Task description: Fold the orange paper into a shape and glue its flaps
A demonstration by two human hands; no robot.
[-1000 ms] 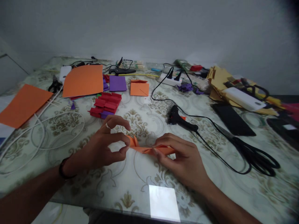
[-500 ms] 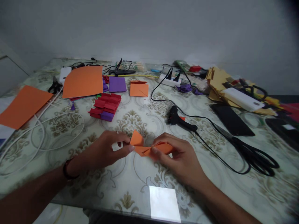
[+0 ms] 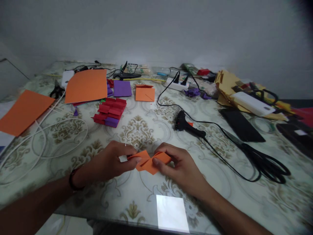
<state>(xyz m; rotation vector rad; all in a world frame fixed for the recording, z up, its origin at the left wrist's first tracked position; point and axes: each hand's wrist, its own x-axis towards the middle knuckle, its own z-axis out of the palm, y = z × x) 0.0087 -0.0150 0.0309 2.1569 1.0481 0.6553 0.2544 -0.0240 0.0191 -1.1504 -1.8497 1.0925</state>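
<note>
One patterned table (image 3: 122, 195) is filling my feed. Far left, an orange sheet (image 3: 26, 112) is lying beside a looping white cable (image 3: 42, 140); upper left, a larger orange sheet (image 3: 86, 86) is resting. Left of centre, a red folded piece (image 3: 113, 109) is showing one purple section. Below it, the left hand (image 3: 110, 161) is pinching the left end of the folded orange paper (image 3: 153, 169), thumb on the near face; I can't tell how the hidden fingers are sitting. That paper is spanning both hands, lower centre of the frame, angled flaps pointing at the near edge. The right hand (image 3: 181, 163) is holding the right end, thumb pressing on top, fingers curling behind. I'm judging that good work here is needing light, even pressure: right thumb anchoring the crease, left fingers aligning edges before squeezing. Tugging outward could be risking a tear. Right of centre, a black glue gun (image 3: 190, 126) is lying apart; further right, a black phone (image 3: 242, 125), then black-handled scissors (image 3: 265, 160).
</note>
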